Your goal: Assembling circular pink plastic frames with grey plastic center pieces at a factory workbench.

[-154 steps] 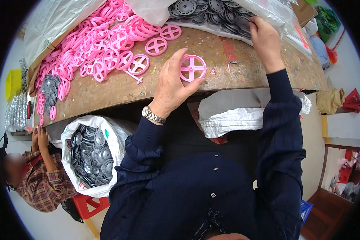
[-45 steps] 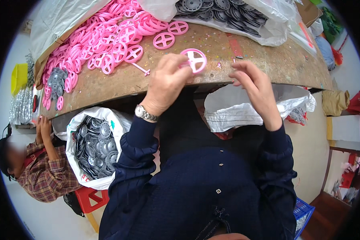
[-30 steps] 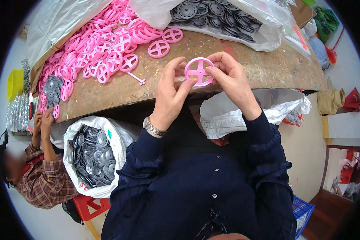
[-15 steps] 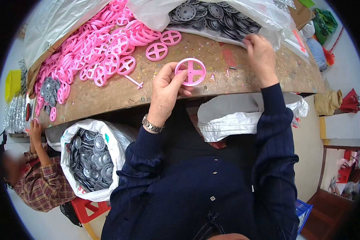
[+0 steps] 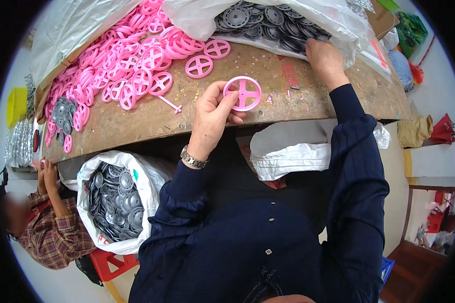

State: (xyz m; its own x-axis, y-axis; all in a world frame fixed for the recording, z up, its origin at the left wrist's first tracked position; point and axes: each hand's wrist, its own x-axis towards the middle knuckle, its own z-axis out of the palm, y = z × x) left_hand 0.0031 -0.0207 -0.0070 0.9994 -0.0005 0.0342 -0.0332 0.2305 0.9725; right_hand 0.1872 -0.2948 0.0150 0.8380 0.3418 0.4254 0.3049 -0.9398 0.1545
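Observation:
My left hand [image 5: 211, 113] pinches a pink four-spoked wheel [image 5: 243, 94] by its left rim, held up over the table's front edge. The thumb lies across its front. My right hand [image 5: 327, 59] is at the near edge of a pile of dark grey ribbed discs [image 5: 273, 16], fingers curled. Its fingertips close on the edge of a grey disc [image 5: 292, 45], partly hidden by the hand. Two loose pink wheels lie on the table, one of them [image 5: 199, 66] nearer to my left hand. A thin pink rod [image 5: 170, 103] lies left of that hand.
A heap of pink wheels [image 5: 111, 65] covers the table's left side. Below it stands a white sack [image 5: 149, 202] full of grey discs. A person in a plaid shirt [image 5: 60, 237] is at the far left. An open white bag [image 5: 290, 159] hangs below the table's front edge.
My right hand has moved slightly left, its fingers now in among the near grey discs. My left hand keeps the pink wheel in nearly the same place.

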